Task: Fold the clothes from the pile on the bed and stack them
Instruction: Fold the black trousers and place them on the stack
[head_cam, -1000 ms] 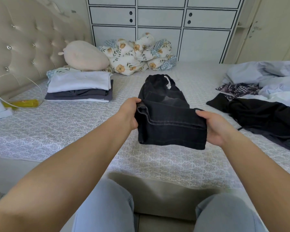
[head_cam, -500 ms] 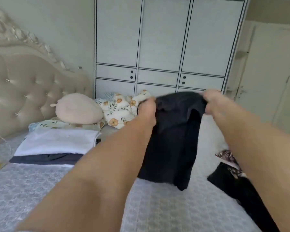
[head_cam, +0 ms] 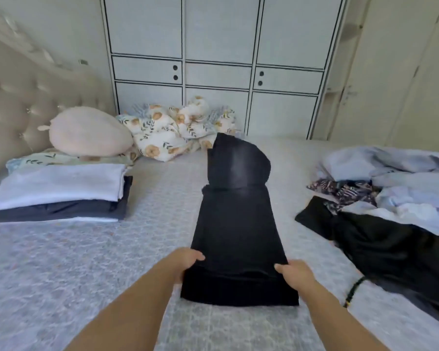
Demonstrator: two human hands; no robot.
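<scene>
Black jeans (head_cam: 238, 224) are lying lengthwise down the centre of the frame on the bed (head_cam: 61, 262), near end sitting between the two hands, far end (faded grey patch, folded over or humped up, can't tell which) reaching toward the floral blanket (head_cam: 173, 133) at upper centre. Left hand (head_cam: 188, 259) is gripping the near left edge of the jeans, thumb lying on top of the fabric, remaining fingers hidden beneath or behind the edge. Right hand (head_cam: 295, 273) is gripping the near right edge the same way, thumb on top, fingers tucked out of sight. Both forearms are coming up from the bottom of the frame, angling inward toward the garment, wrists low near the bedcover. Folded stack (head_cam: 61, 193) is sitting at middle left, white piece on top of dark ones, well apart from the jeans. Unfolded pile (head_cam: 390, 198) is sprawling at the right edge: pale blue, patterned and black clothes, near the right hand but not touching it. Pink plush pillow (head_cam: 89, 133) is resting behind the stack against the tufted headboard (head_cam: 23, 110). White wardrobe (head_cam: 213, 59) is filling the upper centre.
</scene>
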